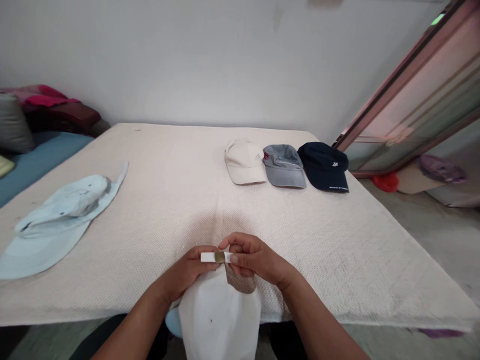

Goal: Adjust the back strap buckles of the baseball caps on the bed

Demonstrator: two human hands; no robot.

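A white cap [221,315] is held at the table's front edge, its back opening and strap towards the far side. Across that opening runs a white strap [207,257] with a brass-coloured buckle [219,257]. My left hand [191,267] is closed on the strap's left part and the cap's edge. On the other side, my right hand [249,255] pinches the strap's end just right of the buckle, thumb on top. A patch of light blue shows beside the cap's lower left; the rest of its brim is hidden.
A cream cap [243,162], a grey cap [285,166] and a navy cap [324,167] lie in a row at the back right of the cloth-covered table [168,175]. A light blue cap [63,215] lies at the left. Behind stands a pale wall [210,65].
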